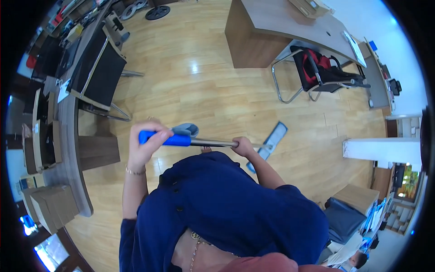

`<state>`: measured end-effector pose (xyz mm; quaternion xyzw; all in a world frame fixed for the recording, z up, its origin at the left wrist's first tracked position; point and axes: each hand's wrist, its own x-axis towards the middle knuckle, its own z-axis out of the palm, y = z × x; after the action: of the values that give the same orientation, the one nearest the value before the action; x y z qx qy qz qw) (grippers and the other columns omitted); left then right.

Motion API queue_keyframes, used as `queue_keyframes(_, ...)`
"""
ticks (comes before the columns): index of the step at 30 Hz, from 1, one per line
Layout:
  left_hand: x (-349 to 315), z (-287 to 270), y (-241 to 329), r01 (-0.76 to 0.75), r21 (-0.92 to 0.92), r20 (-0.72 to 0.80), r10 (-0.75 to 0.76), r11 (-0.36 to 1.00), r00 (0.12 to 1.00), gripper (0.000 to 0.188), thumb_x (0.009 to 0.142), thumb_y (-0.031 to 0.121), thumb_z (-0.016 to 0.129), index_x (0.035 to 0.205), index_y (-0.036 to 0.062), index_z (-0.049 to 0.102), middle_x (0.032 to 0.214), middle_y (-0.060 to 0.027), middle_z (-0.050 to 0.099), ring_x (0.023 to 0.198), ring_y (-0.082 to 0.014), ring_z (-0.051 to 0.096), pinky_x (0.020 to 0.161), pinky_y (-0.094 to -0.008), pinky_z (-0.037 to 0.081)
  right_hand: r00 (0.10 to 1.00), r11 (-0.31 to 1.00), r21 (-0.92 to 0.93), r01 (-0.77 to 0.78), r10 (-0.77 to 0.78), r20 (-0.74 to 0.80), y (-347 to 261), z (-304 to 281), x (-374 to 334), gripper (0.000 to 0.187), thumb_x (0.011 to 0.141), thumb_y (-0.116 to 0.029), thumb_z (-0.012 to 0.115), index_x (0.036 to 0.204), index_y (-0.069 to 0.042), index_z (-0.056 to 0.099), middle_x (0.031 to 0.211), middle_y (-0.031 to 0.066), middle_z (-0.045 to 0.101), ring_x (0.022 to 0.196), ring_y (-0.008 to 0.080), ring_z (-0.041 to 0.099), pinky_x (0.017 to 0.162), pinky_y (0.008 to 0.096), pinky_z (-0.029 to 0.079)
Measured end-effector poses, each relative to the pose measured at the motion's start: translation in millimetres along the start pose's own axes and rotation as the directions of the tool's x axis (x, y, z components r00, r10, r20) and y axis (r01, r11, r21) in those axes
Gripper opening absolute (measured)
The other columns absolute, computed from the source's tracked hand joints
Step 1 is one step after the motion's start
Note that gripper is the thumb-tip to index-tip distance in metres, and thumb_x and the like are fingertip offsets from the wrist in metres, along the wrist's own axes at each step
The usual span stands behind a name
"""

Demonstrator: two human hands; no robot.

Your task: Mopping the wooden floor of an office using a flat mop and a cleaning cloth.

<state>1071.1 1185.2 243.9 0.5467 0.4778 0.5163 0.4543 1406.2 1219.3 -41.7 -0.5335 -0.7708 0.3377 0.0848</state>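
Observation:
A flat mop slants across in front of my body, its blue grip (pixel 176 139) at the left end of a metal pole (pixel 213 143). My left hand (pixel 147 140) is wrapped round the blue grip. Farther along the pole, my right hand (pixel 244 147) is closed on the metal. Beyond that hand the grey-and-blue mop head (pixel 274 137) lies on the wooden floor, to the right of my feet. A grey slipper (pixel 189 129) shows on the floor just behind the grip. My other foot is mostly hidden by my dark blue top.
On the left stand a desk (pixel 68 136) with cardboard boxes (pixel 50 206) and a black chair (pixel 105 75). Ahead to the right is a wooden desk (pixel 253 41); a chair with a red-and-black bag (pixel 317 65) is beside it. A white partition (pixel 376 148) juts in at right.

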Motion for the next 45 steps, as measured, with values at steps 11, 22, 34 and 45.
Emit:
queue_keyframes(11, -6, -1, 29, -0.032, 0.042, 0.133, 0.026, 0.999, 0.991, 0.006, 0.073, 0.006, 0.069, 0.076, 0.0007, 0.067, 0.073, -0.0089, 0.066, 0.069, -0.0138, 0.060, 0.064, -0.0269, 0.046, 0.992, 1.000, -0.016, -0.021, 0.023, 0.122, -6, -18, -15, 0.023, 0.066, -0.028, 0.061, 0.062, -0.008, 0.052, 0.064, 0.0178, 0.055, 0.065, 0.0390, 0.055, 0.056, 0.0453, 0.044)
queue_keyframes(22, -89, -14, 76, -0.238, 0.167, -0.159, 0.264, 0.957, 0.951, 0.007, 0.070, 0.005, 0.071, 0.074, -0.0003, 0.068, 0.063, -0.0092, 0.062, 0.052, -0.0164, 0.052, 0.050, -0.0290, 0.037, 0.831, 0.881, 0.033, 0.472, -0.457, 0.317, -74, -24, 70, 0.017, 0.069, -0.023, 0.061, 0.065, -0.009, 0.052, 0.063, 0.0166, 0.054, 0.062, 0.0384, 0.053, 0.054, 0.0440, 0.042)
queue_keyframes(34, -265, 8, 162, -0.005, 0.612, -0.727, 0.565, 0.791, 0.390, 0.026, 0.063, 0.027, 0.069, 0.061, 0.0022, 0.062, 0.056, -0.0082, 0.059, 0.049, -0.0165, 0.050, 0.048, -0.0283, 0.037, 0.058, 0.488, 0.381, 0.785, -0.671, 0.739, -280, 116, 78, 0.023, 0.071, -0.030, 0.062, 0.070, -0.007, 0.059, 0.067, 0.0149, 0.059, 0.065, 0.0324, 0.058, 0.058, 0.0423, 0.043)
queue_keyframes(45, -337, 128, 191, 0.393, 0.694, -0.720, 0.595, 0.604, 0.357, 0.037, 0.070, 0.036, 0.069, 0.073, 0.0001, 0.062, 0.064, -0.0065, 0.054, 0.063, -0.0222, 0.054, 0.049, -0.0333, 0.037, -0.575, 0.076, 0.761, 0.645, -0.608, 0.548, -376, 194, -22, 0.019, 0.069, -0.021, 0.065, 0.063, -0.006, 0.054, 0.061, 0.0143, 0.055, 0.059, 0.0333, 0.054, 0.054, 0.0413, 0.041)
